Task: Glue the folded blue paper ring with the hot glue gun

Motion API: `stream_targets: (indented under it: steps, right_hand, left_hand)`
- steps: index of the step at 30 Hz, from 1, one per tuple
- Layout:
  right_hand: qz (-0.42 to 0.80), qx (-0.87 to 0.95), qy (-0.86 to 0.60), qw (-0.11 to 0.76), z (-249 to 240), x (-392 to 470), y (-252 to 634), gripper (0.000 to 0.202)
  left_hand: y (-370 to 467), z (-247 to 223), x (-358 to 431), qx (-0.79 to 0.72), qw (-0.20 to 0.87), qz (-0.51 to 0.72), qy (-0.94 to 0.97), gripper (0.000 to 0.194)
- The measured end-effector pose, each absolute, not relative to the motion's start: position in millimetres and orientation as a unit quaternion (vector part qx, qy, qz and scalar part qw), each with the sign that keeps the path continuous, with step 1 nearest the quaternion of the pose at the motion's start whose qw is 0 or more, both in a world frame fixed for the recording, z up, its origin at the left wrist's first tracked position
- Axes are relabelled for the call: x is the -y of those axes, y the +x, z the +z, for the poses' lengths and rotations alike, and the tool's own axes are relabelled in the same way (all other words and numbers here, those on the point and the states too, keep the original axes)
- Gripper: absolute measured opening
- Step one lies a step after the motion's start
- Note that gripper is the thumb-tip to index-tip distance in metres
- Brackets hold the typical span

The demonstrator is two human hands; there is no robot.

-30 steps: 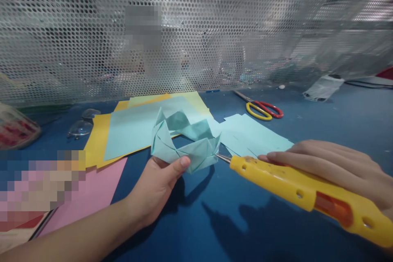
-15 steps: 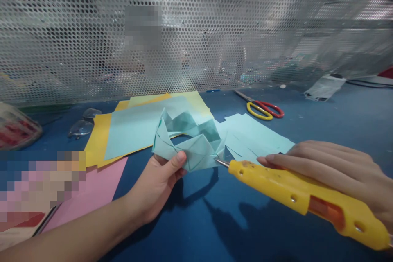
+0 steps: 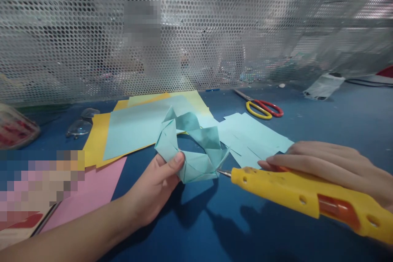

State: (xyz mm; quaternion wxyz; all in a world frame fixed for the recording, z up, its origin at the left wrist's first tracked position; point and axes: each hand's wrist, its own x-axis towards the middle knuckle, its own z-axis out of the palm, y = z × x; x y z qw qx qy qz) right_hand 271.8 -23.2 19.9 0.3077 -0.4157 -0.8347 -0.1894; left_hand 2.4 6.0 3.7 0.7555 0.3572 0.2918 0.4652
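Note:
A ring of folded light-blue paper (image 3: pixel 196 163) with pointed edges is pinched at its near left side by my left hand (image 3: pixel 162 180), thumb on the outside. My right hand (image 3: pixel 331 168) is wrapped over a yellow glue gun (image 3: pixel 276 188) with an orange part in its side. The gun's metal tip is at the lower right edge of the ring; whether it touches the paper is hard to tell. Light-blue sheets (image 3: pixel 135 131) lie behind the ring over yellow ones (image 3: pixel 98 139), and smaller light-blue pieces (image 3: pixel 251 135) lie to its right.
Scissors (image 3: pixel 260 106) with red and yellow handles lie at the back. Eyeglasses (image 3: pixel 80 127), a jar (image 3: pixel 16 129) and pink paper (image 3: pixel 89 196) are on the left. A white object (image 3: pixel 325 86) with a cable stands back right. A perforated metal screen (image 3: pixel 196 28) spans the back.
The paper ring has tilted, showing more of its opening, and its near edge sits lower. The glue gun has shifted slightly right and down with my right hand.

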Motion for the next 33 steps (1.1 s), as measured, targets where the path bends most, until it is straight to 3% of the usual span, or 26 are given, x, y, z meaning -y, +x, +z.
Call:
stream_targets:
  steps: [13, 27, 33]
  right_hand:
    - [-0.149, 0.805, -0.473, 0.326, 19.7, 30.6, 267.5, 0.028]
    - [-0.075, 0.833, -0.472, 0.279, 16.9, 11.7, 266.2, 0.035]
    - [-0.078, 0.833, -0.454, 0.306, 17.7, 14.8, 271.2, 0.033]
  left_hand:
    - [1.2, -0.6, -5.6, -0.276, 0.766, 0.45, 0.367, 0.02]
    - [0.0, -4.8, -7.7, -0.263, 0.762, 0.453, 0.382, 0.025]
    - [2.8, -2.4, -7.3, -0.267, 0.772, 0.45, 0.362, 0.023]
